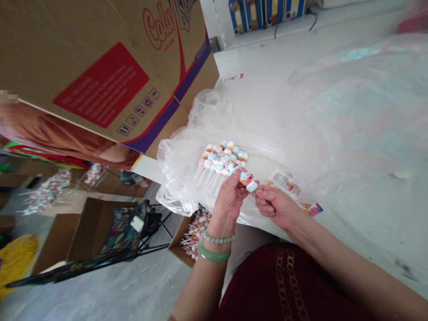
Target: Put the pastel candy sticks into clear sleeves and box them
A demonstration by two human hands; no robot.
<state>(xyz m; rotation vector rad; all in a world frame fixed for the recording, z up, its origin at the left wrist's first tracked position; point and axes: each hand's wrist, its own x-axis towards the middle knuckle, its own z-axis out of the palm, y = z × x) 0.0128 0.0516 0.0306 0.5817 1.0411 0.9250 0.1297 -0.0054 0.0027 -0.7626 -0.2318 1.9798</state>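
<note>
My left hand, with a bead bracelet and a green bangle at the wrist, is closed on a marshmallow lollipop in pink, white and pale blue with a colourful label on it. At the lollipop's other end, the fingertips of my right hand are pinched together against it. Just beyond my left hand, a pile of marshmallow lollipops lies on clear plastic, their white sticks pointing toward me. Printed labels rest on the table beside my right hand.
A big cardboard box stands at the left of the white table. A large clear bag fills the right. Below the table edge, an open carton holds many lollipops, near a folding chair. A person's sleeve shows behind the box.
</note>
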